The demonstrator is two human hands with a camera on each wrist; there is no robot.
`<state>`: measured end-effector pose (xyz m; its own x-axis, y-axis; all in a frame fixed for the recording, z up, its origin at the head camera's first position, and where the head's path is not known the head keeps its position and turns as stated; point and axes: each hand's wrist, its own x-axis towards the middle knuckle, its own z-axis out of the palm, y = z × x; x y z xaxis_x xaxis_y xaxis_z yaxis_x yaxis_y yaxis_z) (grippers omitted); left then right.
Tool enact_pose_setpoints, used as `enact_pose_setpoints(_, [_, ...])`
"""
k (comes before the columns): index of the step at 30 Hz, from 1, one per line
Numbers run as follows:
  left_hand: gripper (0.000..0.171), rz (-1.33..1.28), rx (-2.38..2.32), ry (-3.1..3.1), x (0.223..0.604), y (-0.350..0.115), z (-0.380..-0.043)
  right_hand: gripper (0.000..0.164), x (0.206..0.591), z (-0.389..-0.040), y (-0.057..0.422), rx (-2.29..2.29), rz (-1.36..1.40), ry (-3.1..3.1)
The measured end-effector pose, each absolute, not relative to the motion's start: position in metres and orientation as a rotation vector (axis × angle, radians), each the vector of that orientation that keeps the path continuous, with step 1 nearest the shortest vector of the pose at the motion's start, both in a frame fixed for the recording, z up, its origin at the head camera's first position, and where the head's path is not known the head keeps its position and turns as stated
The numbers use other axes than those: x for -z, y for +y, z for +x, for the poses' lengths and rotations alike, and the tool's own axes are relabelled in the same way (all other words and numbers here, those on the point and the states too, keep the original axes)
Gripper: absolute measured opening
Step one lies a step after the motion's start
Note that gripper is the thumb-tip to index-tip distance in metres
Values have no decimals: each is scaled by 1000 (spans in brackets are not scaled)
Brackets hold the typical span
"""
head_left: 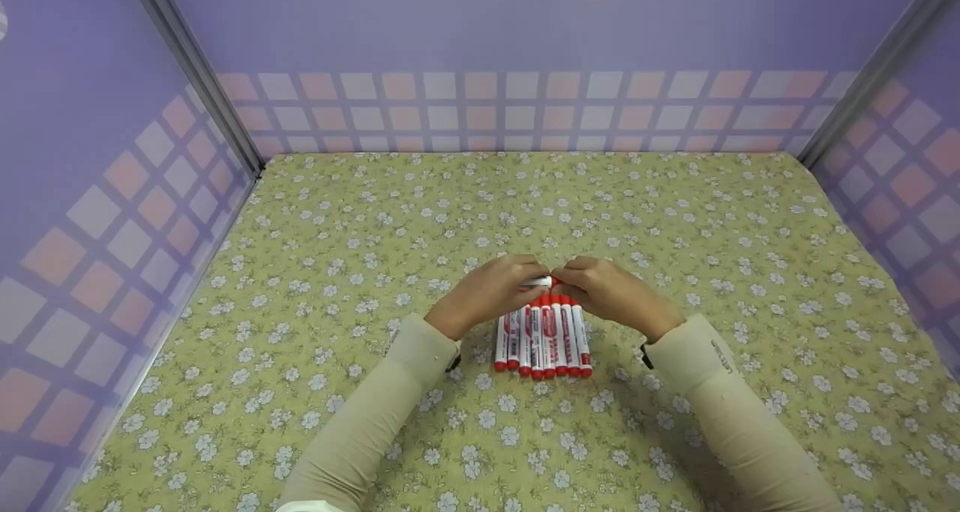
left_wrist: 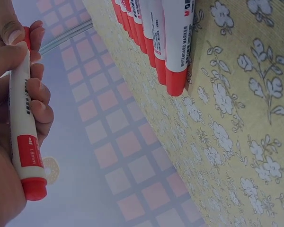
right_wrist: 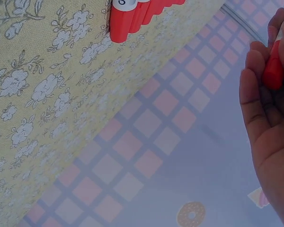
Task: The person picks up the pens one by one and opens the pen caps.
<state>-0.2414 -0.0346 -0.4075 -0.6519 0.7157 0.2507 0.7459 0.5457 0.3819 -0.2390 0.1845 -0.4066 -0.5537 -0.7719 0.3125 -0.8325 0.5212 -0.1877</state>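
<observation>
A lilac wall [head_left: 480,32] checked with pink and white rises beyond the row of markers [head_left: 547,339]. The worktop [head_left: 225,392], under flowered cloth, spreads all around the row. Pale sleeves [head_left: 375,414] flank the row, most plainly in the head view. The left hand [head_left: 491,291] and right hand [head_left: 611,291] meet over the row's far, red-capped end. A doughnut [right_wrist: 191,214] printed on the wall shows whole in the right wrist view, while the head view's top edge cuts through one. Held clear of the row is a single marker [left_wrist: 22,127]: the left hand wraps its white barrel, the right grips its red cap [right_wrist: 273,73]. The head view mostly hides this marker; the left wrist view adds its red end plug [left_wrist: 34,189] and "1.8mm" label [left_wrist: 28,147].
</observation>
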Motion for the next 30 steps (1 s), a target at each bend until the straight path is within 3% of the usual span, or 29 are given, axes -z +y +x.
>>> enact_pose_setpoints(20, [26,-1363,732,-2713,404,-32,-246,17,415,-239,187,-425,1354,-2417])
enact_pose_setpoints(30, [31,-1302,974,-2784,410,-36,-247,18,414,-237,184,-371,1322,-2414])
